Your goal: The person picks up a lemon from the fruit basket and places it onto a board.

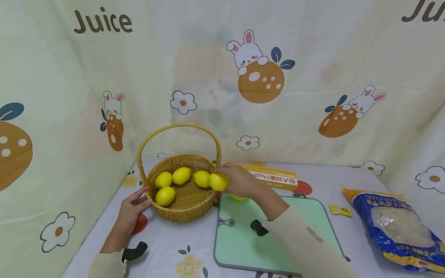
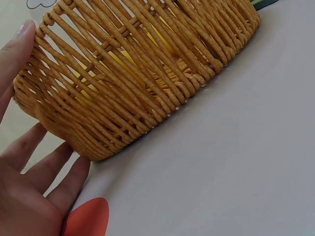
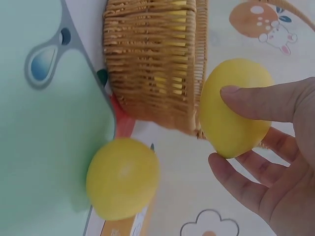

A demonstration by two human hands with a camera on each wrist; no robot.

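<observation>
My right hand pinches a yellow lemon between thumb and fingertips, at the right rim of a wicker basket. In the right wrist view the thumb lies across the lemon's side. Several more lemons lie inside the basket, whose arched handle stands upright. My left hand touches the basket's left side, its fingers spread low against the weave and its thumb up near the rim. Another lemon sits at the far left corner of the green cutting board, partly hidden by my right hand in the head view.
Behind the board lies an orange and white pasta box. A small yellow packet and a large blue and yellow bag lie to the right. A printed cloth covers the table, and a printed curtain hangs behind it.
</observation>
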